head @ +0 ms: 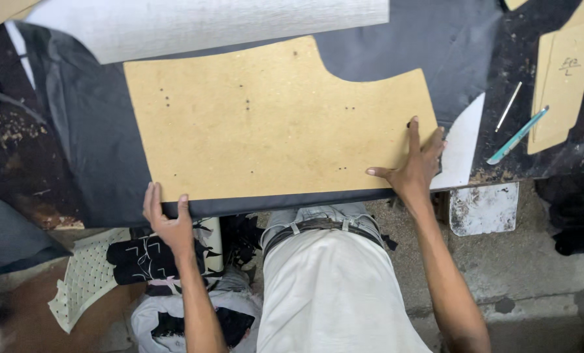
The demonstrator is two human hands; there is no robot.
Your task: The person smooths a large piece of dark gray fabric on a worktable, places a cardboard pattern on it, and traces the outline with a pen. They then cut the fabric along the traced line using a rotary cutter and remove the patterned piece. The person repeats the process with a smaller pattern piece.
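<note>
Big tan cardboard pattern [266, 124] lies flat on dark grey fabric [96, 144] spread over the bench [520, 163], filling the centre of the frame; its long axis runs left-right across the picture, w/ a curved notch cut in its upper right edge and small punched holes dotted over it. Pattern sits just above both hands, i.e. away from the person's body. Left hand [166, 219], lower left of centre, has fingers curled over the near edge of the fabric right below the pattern's lower left corner, touching the cloth, thumb side hidden so grip can't be fully told. Right hand [415, 167], right of centre, is spread flat, fingers apart, pressing on the pattern's lower right corner; it is the hand actually on the board. Hands are well apart, one at each near corner. Board looks stiff, matte, fibrous; fabric smooth, thin. White paper piece [465, 140] just right of the right hand. Farther right: teal pen [517, 136], thin metal rod [508, 106], another tan pattern piece [563, 85]. Pale textured sheet [200, 23] across the top.
</note>
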